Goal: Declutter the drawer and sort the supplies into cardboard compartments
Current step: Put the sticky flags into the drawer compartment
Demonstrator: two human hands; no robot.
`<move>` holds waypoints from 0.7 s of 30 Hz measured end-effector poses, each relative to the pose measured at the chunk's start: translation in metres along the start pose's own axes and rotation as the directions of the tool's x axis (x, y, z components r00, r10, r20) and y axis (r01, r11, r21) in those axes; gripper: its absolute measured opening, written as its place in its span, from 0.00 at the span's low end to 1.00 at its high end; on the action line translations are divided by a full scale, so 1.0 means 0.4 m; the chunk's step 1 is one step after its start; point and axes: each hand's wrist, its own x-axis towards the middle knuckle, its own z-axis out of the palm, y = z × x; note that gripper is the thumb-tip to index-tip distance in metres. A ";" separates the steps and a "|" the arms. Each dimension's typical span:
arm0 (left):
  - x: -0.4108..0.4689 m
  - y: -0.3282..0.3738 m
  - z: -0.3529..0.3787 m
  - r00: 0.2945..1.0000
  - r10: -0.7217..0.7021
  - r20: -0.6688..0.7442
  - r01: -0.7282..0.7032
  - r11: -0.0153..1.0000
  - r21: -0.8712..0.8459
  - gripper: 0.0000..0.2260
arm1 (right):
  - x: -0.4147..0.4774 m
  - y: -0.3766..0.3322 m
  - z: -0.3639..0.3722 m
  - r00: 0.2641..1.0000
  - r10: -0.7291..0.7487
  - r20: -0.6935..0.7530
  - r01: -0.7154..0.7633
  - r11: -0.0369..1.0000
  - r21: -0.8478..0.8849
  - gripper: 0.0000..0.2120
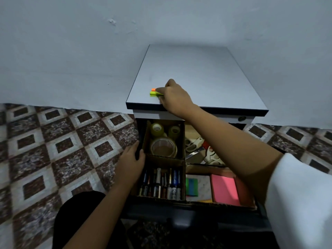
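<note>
On my feed, the pale grey cabinet top (188,72), dark-edged, sits above the open drawer (139,130). Near its front left corner I see a small green piece (153,94) lying flat and a small orange piece (153,89) touching it. The right hand (175,97) grips them and hides their right ends.

Pale bluish wall (71,51), brown-and-white diamond floor tiles (53,150), grey-topped cabinet (197,72), dim light

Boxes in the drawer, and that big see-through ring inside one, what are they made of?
The boxes look like cardboard: dull brown, with thin walls and rough-cut edges. The big ring seems to be a roll of clear plastic tape: it is glossy and see-through, and the brown box floor shows through its middle.
</note>
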 end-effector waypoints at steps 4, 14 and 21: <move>0.000 0.001 0.001 1.000 0.002 -0.005 -0.002 1.000 -0.013 0.20 | 0.005 0.000 0.007 1.000 0.002 -0.002 -0.002 0.997 -0.071 0.16; -0.001 0.002 0.001 1.000 0.009 -0.007 -0.009 1.000 -0.015 0.20 | -0.020 0.005 -0.015 0.998 -0.064 0.001 0.064 0.995 -0.083 0.14; -0.003 0.002 0.002 1.000 0.022 -0.014 -0.022 1.000 -0.007 0.20 | 0.005 0.004 -0.039 0.993 -0.074 0.093 0.076 0.997 -0.016 0.12</move>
